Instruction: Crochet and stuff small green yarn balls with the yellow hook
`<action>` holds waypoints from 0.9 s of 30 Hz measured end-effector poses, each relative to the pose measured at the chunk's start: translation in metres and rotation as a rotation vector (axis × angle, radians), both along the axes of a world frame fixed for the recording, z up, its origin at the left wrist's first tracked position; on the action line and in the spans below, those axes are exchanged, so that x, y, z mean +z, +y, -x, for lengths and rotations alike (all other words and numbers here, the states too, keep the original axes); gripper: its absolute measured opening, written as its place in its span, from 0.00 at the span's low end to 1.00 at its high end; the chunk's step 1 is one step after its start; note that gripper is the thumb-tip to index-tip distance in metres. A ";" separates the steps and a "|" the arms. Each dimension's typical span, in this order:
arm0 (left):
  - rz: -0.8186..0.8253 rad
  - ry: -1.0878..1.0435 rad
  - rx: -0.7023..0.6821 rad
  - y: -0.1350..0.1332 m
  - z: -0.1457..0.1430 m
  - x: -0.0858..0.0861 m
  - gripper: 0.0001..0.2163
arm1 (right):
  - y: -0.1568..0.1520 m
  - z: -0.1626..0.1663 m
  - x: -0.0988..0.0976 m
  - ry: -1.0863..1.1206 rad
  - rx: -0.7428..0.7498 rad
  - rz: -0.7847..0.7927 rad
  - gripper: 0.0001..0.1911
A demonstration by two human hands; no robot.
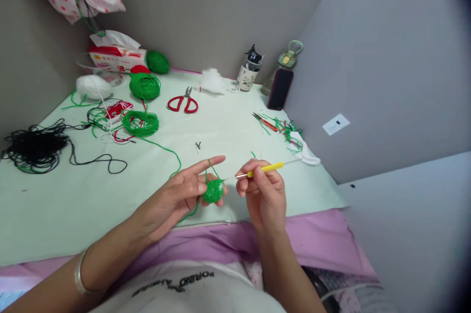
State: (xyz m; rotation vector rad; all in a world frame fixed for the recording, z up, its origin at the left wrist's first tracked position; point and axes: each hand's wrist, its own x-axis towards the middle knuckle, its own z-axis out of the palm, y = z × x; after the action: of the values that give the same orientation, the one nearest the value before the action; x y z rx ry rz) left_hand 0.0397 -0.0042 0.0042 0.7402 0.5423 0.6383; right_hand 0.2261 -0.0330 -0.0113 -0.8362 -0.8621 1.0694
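A small round green crochet piece (213, 191) with a pale patch on its right side is pinched in my left hand (178, 190). The index finger of that hand points out to the right, with green yarn (214, 169) running over it to the piece. My right hand (265, 185) grips a crochet hook (270, 168) by its yellow handle. The hook's metal tip reaches left to the edge of the crochet piece. From my left hand the green strand trails back across the table toward a loose green coil (140, 123).
Black yarn (35, 146), a white ball (93, 87) and a green ball (144, 86) lie at the left. Red-handled scissors (183, 102) and white stuffing (213, 81) sit farther back. At the right are orange snips (267, 122), yarn scraps, a phone (280, 89) and a bottle (288, 59).
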 end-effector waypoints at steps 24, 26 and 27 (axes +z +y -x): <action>-0.511 0.386 0.242 -0.004 -0.004 -0.004 0.33 | -0.003 0.007 -0.005 -0.136 0.070 -0.127 0.11; -0.545 0.422 0.269 -0.005 -0.005 -0.002 0.32 | -0.003 0.006 -0.005 -0.156 0.083 -0.126 0.12; -0.561 0.443 0.284 -0.005 -0.006 0.000 0.31 | -0.003 0.005 -0.005 -0.167 0.086 -0.126 0.12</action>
State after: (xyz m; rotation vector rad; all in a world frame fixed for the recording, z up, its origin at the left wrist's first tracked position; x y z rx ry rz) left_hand 0.0457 -0.0093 0.0040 1.3657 0.9016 0.9134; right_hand 0.2212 -0.0362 -0.0158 -0.7963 -1.1037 1.0188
